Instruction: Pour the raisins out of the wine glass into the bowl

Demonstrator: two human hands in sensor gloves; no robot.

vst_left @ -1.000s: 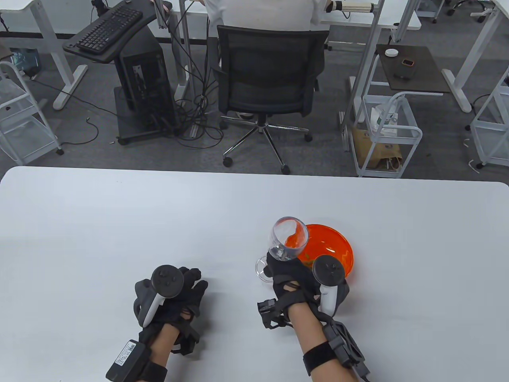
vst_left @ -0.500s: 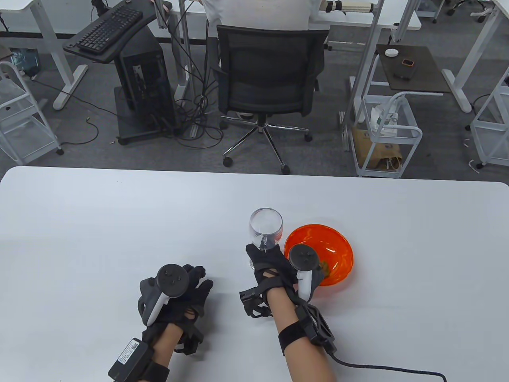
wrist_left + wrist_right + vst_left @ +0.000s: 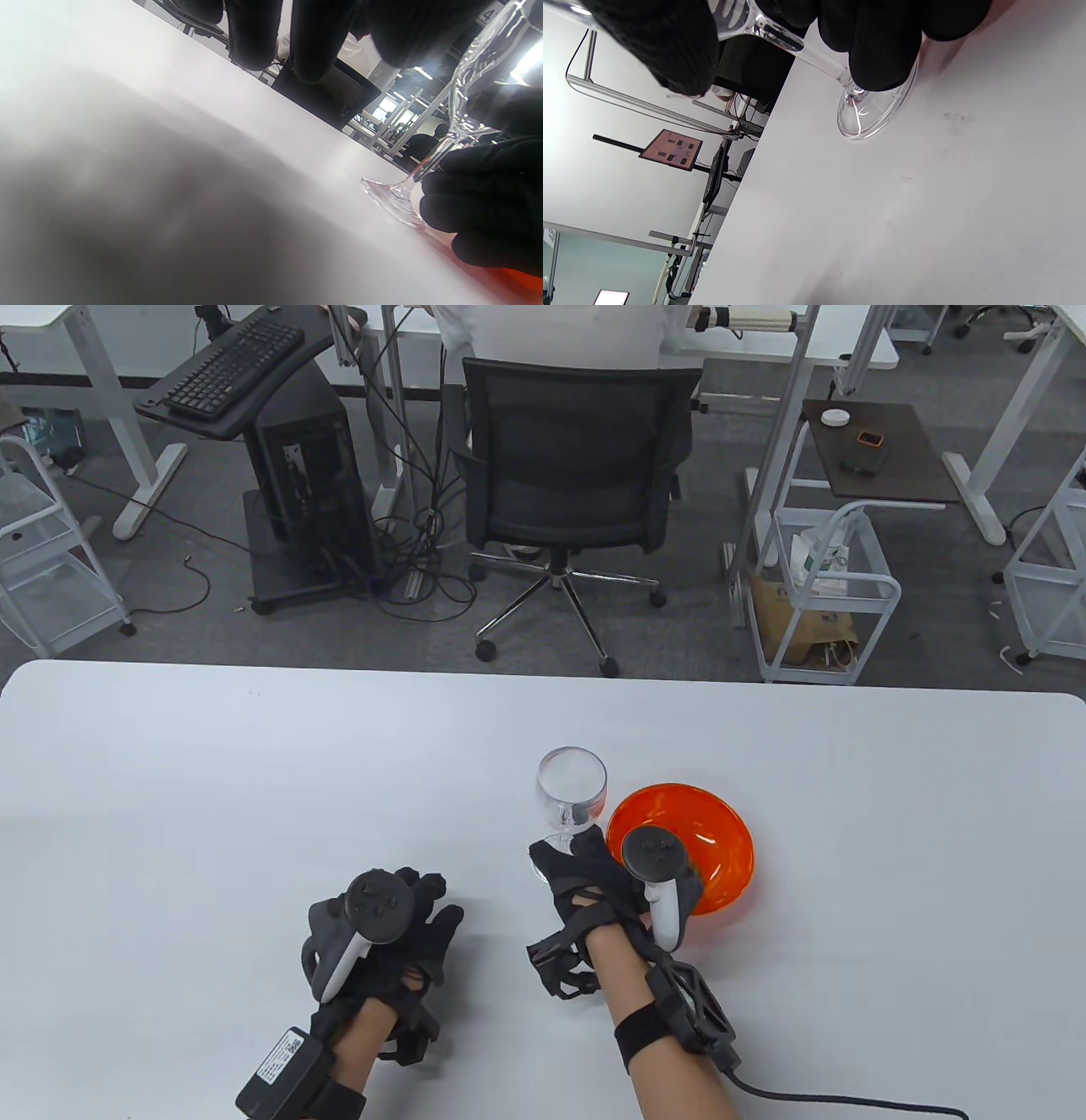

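Note:
A clear wine glass [image 3: 573, 793] stands upright just left of the orange bowl [image 3: 717, 823] and looks empty. My right hand [image 3: 567, 853] grips its stem low down, with the fingers wrapped around it. In the right wrist view the fingers [image 3: 882, 55] close on the stem just above the glass's foot [image 3: 874, 112], which is at the table surface. The left wrist view shows the foot [image 3: 392, 201] and the right hand's fingers [image 3: 488, 203] around the stem. My left hand [image 3: 424, 903] rests on the table, empty, left of the glass. The tracker hides part of the bowl's inside.
The white table [image 3: 254, 780] extends to the left and far side. Beyond its far edge stand an office chair [image 3: 573, 466] and carts on the floor. A cable [image 3: 848, 1099] trails from my right wrist along the near edge.
The glass was tipped over the bowl. It has swung back upright, moved left and come down to the table beside the bowl. The left hand has barely moved.

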